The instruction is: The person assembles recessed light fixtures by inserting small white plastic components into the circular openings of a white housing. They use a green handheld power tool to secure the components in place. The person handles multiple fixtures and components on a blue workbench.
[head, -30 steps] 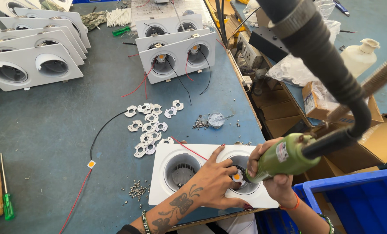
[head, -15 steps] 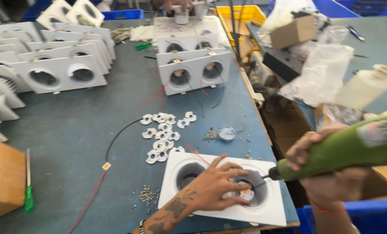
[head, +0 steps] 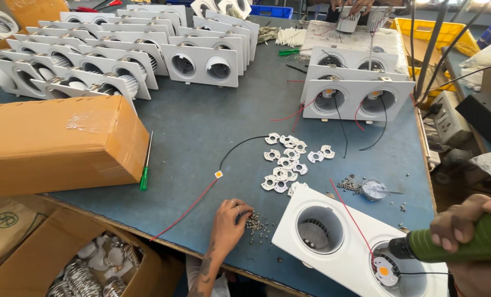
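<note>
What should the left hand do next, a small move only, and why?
Probably pinch one screw from the small pile of screws and carry it to the white double housing. The left hand already touches the pile, and the right hand holds the green electric screwdriver over the opening.

Single head-worn view, looking steeply down and forward over the table (head: 201,126), close above its near edge, far fixture rows beyond
</note>
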Demonstrator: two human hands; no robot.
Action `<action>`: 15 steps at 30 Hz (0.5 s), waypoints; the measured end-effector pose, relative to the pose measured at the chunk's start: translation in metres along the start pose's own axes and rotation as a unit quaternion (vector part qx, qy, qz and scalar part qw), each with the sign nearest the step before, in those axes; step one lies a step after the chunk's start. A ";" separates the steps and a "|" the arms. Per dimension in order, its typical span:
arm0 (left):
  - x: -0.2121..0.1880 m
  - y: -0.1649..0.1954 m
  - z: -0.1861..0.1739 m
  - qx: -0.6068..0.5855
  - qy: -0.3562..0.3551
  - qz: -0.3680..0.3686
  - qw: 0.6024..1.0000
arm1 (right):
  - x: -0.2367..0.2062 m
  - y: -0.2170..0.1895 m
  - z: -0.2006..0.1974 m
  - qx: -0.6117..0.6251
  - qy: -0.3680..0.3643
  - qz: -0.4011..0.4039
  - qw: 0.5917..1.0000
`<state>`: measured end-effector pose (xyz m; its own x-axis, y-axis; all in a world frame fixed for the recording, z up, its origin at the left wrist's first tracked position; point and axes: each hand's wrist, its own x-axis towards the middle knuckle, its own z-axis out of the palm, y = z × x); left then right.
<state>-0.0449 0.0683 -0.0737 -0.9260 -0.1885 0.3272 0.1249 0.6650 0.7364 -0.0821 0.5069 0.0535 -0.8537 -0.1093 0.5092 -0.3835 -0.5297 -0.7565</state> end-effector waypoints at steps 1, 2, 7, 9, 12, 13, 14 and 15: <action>-0.001 -0.002 0.004 0.009 -0.001 -0.012 1.000 | 0.001 0.000 0.010 -0.018 -0.004 0.001 1.000; 0.001 -0.003 0.007 0.018 -0.002 -0.024 1.000 | 0.001 -0.001 0.020 -0.050 -0.005 -0.002 0.999; 0.014 -0.003 0.018 0.098 -0.051 -0.037 0.993 | -0.004 -0.010 0.056 -0.066 0.031 0.022 0.997; 0.015 -0.002 0.023 0.125 -0.068 -0.034 0.989 | -0.003 -0.012 0.064 -0.075 0.032 0.014 0.997; 0.016 0.000 0.030 0.161 -0.078 -0.009 0.984 | 0.004 -0.010 0.073 -0.096 0.019 -0.016 0.995; 0.016 0.001 0.032 0.177 -0.079 0.002 0.981 | 0.006 -0.010 0.076 -0.109 0.021 -0.021 0.994; 0.017 0.003 0.033 0.191 -0.081 0.016 0.978 | 0.006 -0.012 0.079 -0.131 0.041 -0.014 0.990; 0.018 0.005 0.033 0.194 -0.068 0.029 0.978 | 0.006 -0.014 0.083 -0.145 0.048 -0.017 0.988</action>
<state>-0.0725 0.0920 -0.0842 -0.9637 -0.0623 0.2595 0.0576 0.9009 0.4302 -0.0523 0.4438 0.1011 -0.8630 -0.0080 0.5051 -0.4850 -0.2667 -0.8329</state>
